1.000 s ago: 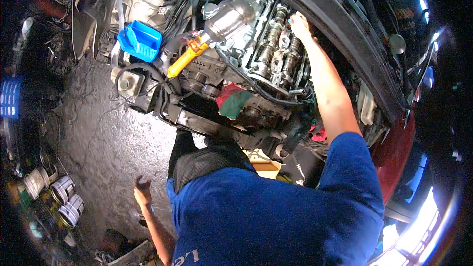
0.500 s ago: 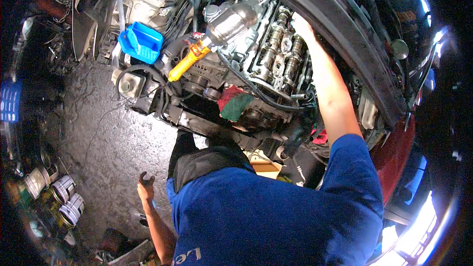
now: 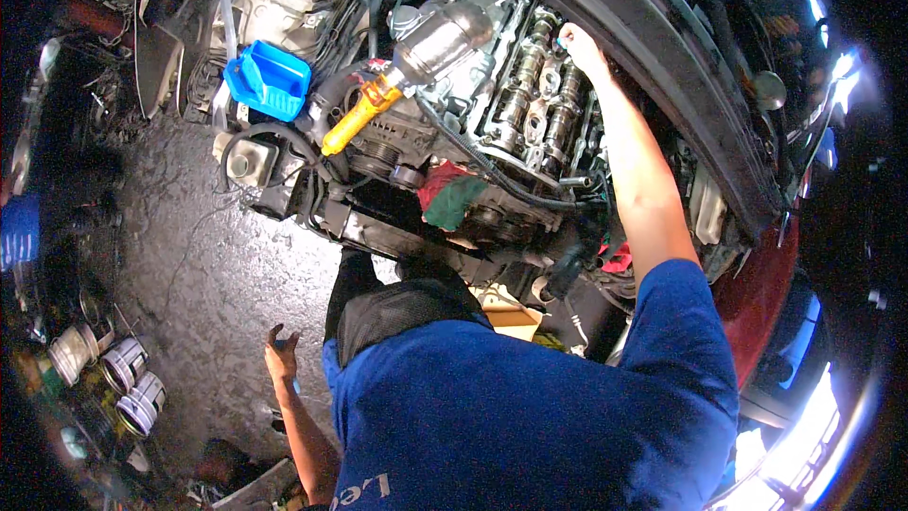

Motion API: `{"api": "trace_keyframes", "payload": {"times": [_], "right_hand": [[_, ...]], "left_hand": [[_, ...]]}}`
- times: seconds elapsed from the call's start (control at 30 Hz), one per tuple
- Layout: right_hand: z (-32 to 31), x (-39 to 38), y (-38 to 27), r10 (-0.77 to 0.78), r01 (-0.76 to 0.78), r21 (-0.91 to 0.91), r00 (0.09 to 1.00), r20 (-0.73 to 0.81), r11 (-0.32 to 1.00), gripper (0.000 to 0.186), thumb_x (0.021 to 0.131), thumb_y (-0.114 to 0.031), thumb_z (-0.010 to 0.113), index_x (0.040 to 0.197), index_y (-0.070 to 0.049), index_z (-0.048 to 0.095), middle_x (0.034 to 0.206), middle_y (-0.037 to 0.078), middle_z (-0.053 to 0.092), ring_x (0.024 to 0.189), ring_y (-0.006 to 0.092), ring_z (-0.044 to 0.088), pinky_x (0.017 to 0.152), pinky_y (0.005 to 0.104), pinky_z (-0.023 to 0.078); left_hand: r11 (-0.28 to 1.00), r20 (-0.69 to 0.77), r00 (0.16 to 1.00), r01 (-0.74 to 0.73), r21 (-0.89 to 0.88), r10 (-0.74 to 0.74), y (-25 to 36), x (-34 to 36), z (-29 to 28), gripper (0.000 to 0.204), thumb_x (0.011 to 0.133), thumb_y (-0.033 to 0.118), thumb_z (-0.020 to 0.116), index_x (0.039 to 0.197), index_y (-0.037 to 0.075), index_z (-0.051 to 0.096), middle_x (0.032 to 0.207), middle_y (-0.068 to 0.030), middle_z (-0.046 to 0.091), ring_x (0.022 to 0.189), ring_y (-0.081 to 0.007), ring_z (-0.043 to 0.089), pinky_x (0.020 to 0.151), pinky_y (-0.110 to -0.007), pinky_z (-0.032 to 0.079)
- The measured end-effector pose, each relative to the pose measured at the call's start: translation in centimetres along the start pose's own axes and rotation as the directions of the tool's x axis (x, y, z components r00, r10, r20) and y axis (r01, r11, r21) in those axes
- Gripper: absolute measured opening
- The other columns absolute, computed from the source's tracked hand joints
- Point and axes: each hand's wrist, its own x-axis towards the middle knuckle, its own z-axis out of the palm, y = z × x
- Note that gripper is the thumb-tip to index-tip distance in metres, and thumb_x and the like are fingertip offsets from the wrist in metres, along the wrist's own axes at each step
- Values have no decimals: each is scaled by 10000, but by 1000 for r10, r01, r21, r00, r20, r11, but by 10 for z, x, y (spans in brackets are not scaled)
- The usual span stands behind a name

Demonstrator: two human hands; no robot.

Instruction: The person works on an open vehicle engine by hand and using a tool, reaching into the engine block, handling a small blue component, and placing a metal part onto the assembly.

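Note:
My right hand [image 3: 584, 50] reaches over the exposed engine top [image 3: 487, 144], beside the far end of its two camshafts [image 3: 514, 114]. Its fingers are closed, with a small bluish spot at their tips; what they hold is too small to make out. Off to my left, low over the floor, my left hand [image 3: 281, 357] hangs with its fingers curved and apart, touching nothing. Across the engine, left of the camshafts, lies a work lamp [image 3: 440, 45] with a yellow handle [image 3: 359, 120].
A blue plastic tray [image 3: 274, 85] sits at the far left of the engine bay. A red and green rag [image 3: 454, 201] lies near the engine's front. The dark car body edge [image 3: 653, 76] curves along the right. Several buckets [image 3: 124, 364] stand on the floor at left.
My right hand has shifted slightly down and its fingers now look drawn together, with the bluish spot showing. My left hand has hardly moved.

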Motion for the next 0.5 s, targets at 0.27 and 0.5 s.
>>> {"api": "trace_keyframes", "payload": {"times": [0.27, 0.5], "right_hand": [[-7, -5, -14, 1, -2, -51, 1000, -18, 999, 39, 847, -21, 582, 836, -55, 567, 740, 40, 553, 737, 161, 530, 712, 332, 450], [-17, -3, -14, 56, -61, -118, 997, -43, 991, 7, 852, -66, 601, 853, -70, 596, 770, 54, 586, 761, 183, 561, 727, 326, 462]], "left_hand": [[999, -37, 999, -36, -28, 35, -6, -1, 9, 468, 809, 300, 768, 1206, 103, 619, 750, -120, 684, 744, -289, 668, 734, -419, 496], [1000, 40, 999, 5, -20, -4, 0, 8, 8, 474, 802, 277, 767, 1218, 109, 615, 780, -138, 695, 781, -282, 683, 738, -423, 500]]}}
